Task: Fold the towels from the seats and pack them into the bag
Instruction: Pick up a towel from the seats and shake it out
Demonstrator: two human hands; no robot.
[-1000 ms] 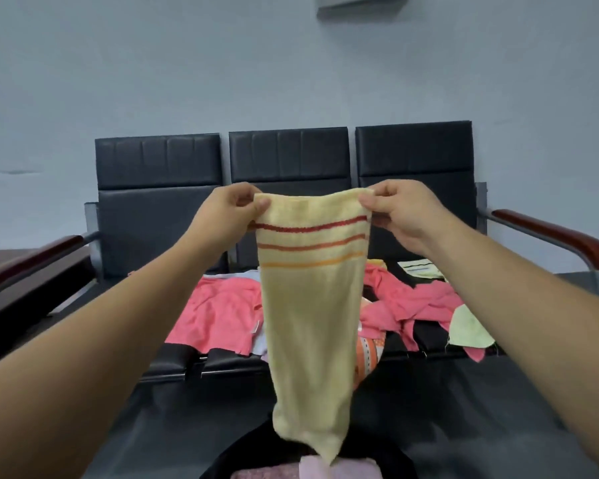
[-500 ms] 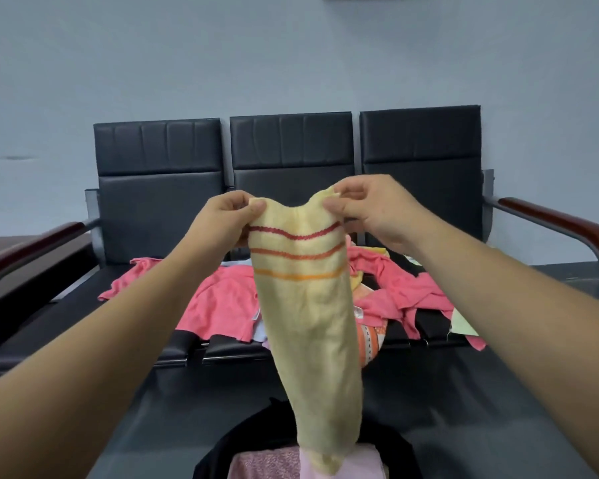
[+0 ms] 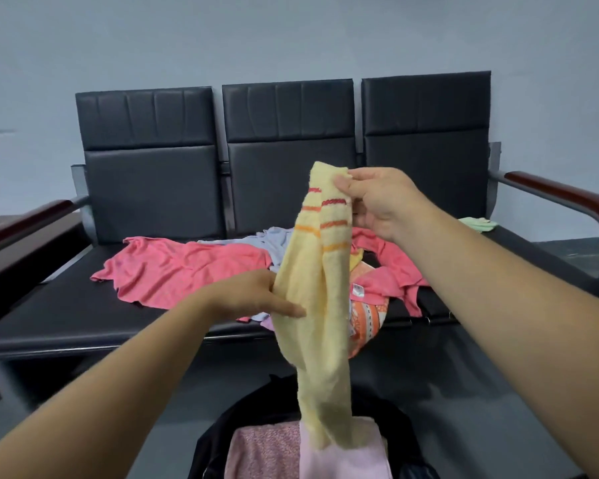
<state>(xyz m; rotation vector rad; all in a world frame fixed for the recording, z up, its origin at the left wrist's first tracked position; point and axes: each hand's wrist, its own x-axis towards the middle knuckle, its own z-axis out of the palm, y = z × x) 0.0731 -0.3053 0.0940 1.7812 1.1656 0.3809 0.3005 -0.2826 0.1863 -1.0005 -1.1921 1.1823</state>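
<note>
A pale yellow towel [image 3: 317, 305] with red and orange stripes hangs lengthwise, folded in half along its length. My right hand [image 3: 377, 202] pinches both top corners together. Lower down, my left hand [image 3: 256, 295] touches the towel's left edge with straight fingers, the thumb hidden behind the cloth. The towel's bottom end dangles over the open black bag [image 3: 218, 440], which holds folded pink towels [image 3: 267, 451]. On the black seats [image 3: 66, 305] lie a coral towel [image 3: 187, 267], a lilac one [image 3: 274, 240] and more pink cloth [image 3: 395, 274].
The three-seat bench has wooden armrests at left [image 3: 25, 219] and right [image 3: 561, 195]. A light green cloth [image 3: 478, 223] lies on the right seat. An orange patterned cloth [image 3: 370, 316] hangs at the seat's front edge. A grey wall stands behind.
My hands brought the two top corners together and my right hand took both. My left hand let go and dropped to the towel's middle. The view tilted down toward the bag.
</note>
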